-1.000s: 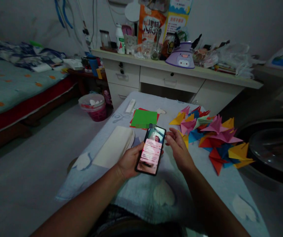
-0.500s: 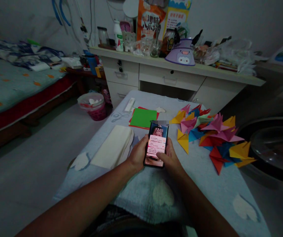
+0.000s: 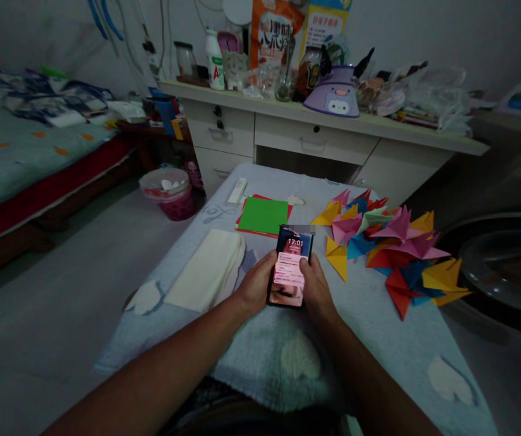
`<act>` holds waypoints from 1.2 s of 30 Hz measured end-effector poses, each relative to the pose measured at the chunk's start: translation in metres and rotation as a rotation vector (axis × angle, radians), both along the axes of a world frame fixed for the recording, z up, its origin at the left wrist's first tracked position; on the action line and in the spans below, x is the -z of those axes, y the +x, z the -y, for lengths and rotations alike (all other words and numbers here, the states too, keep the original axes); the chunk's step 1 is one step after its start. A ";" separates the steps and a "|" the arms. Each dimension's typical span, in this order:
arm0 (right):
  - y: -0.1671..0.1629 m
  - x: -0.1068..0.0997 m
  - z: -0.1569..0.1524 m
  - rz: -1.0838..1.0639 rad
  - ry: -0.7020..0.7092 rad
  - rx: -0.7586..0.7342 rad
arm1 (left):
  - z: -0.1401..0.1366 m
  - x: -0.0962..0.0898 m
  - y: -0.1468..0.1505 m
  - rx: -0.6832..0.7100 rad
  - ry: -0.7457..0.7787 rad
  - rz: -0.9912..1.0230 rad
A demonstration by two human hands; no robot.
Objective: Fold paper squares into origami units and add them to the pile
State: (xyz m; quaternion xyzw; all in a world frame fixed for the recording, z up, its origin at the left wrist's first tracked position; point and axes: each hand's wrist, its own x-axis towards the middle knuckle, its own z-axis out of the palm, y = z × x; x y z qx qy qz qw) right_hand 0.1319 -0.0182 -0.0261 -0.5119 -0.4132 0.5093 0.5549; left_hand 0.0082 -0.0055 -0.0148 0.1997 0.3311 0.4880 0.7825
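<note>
A smartphone (image 3: 290,281) with a lit lock screen reading 17:01 is held upright between both hands over the cloth-covered table (image 3: 260,345). My left hand (image 3: 258,281) grips its left side. My right hand (image 3: 318,287) wraps its right edge, with the thumb over the screen near the right border. The fingers behind the phone are hidden. Just beyond it lies a stack of square paper (image 3: 264,215), green on top with red below. To the left rests a folded cream cloth (image 3: 206,266). Several folded paper cranes (image 3: 397,236) in mixed colours are heaped at the right.
A small white stick-like item (image 3: 237,191) lies at the table's far left. Behind stands a white desk (image 3: 312,133) crowded with jars, bags and a purple visor hat (image 3: 334,91). A pink bucket (image 3: 172,194) is on the floor, a bed (image 3: 28,145) at left, a front-loading washer (image 3: 506,266) at right.
My right thumb has moved up the screen from near its bottom to the right edge by the notifications. The phone has shifted slightly right, and the camera view has moved a little.
</note>
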 end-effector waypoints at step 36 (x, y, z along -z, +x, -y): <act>0.004 -0.020 0.008 0.169 0.127 -0.147 | 0.000 0.000 -0.001 -0.006 -0.075 0.066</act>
